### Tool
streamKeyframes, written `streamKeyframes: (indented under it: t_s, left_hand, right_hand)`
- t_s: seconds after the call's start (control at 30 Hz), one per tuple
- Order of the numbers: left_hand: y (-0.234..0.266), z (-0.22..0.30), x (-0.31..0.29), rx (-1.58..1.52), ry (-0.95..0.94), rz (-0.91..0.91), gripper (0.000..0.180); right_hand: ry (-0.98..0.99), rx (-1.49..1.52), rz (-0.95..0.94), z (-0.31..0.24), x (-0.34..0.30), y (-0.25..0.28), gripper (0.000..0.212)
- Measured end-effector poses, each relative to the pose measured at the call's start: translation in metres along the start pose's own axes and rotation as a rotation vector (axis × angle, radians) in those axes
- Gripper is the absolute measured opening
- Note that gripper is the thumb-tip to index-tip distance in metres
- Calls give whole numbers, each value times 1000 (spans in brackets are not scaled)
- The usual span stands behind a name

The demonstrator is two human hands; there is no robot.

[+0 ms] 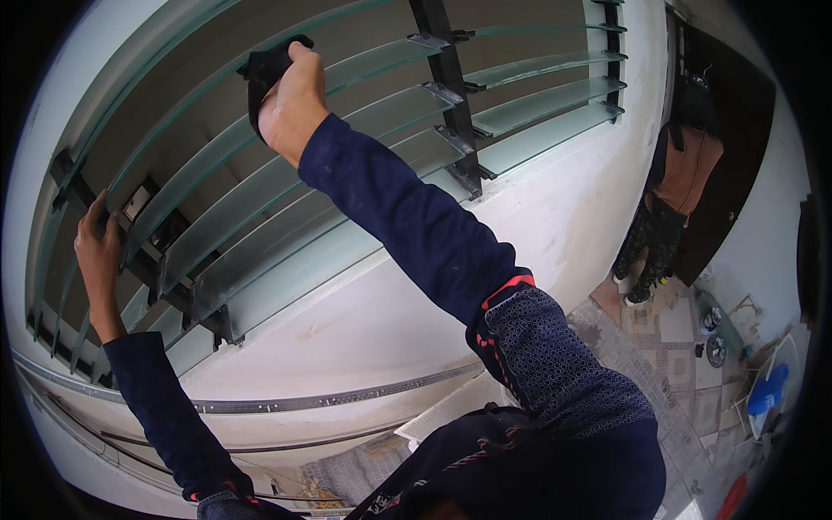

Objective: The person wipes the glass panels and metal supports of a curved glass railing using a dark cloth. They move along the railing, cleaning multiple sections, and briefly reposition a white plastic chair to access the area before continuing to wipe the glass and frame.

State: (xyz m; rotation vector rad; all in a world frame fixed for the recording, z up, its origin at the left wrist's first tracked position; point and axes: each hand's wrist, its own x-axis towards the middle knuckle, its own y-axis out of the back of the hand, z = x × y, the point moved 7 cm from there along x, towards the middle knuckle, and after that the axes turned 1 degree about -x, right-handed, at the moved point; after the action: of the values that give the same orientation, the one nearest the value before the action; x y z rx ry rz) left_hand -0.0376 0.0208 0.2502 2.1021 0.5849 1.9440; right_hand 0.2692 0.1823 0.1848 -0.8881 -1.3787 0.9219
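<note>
My right hand (pixel 295 100) is raised high, closed on a black cloth (pixel 264 74), which is pressed against one of the upper glass slats (pixel 373 65) of a louvre window. The fingers behind the cloth are partly hidden. Farther left and lower, my left hand (pixel 97 247) reaches up with its fingers stretched, resting at the black upright (pixel 143 260) of the window frame. Several greenish slats tilt outward, held by small black clips at another upright (pixel 451 104).
Below the window runs a white sill and wall (pixel 347 321) with a metal rail (pixel 321 400). To the right a person (pixel 685 173) in a brown top stands by a dark door (pixel 737 130). A blue object (pixel 767 390) and a small wheel (pixel 715 349) are on the tiled floor side.
</note>
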Motion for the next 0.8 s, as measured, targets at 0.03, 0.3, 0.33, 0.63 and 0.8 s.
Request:
streamKeyframes:
  t_s: [0.03,0.3,0.33,0.63,0.8]
  left_hand:
    - [-2,-1,0,-22,-4,-8,41]
    - [-3,-7,-5,-59,-53,33,40]
    - [-3,-8,-6,-56,-59,45,39]
    - [-11,-11,1,64,16,54,40]
    - [-10,-12,-1,5,48,55,41]
  right_hand:
    - [-114,38,19,21,-11,-7,26]
    - [-69,-5,-201,-87,26,0,37]
    - [53,-5,-147,-116,39,4,33]
    - [445,-334,71,-130,55,27,14]
    - [417,-450,10,-64,25,9,28]
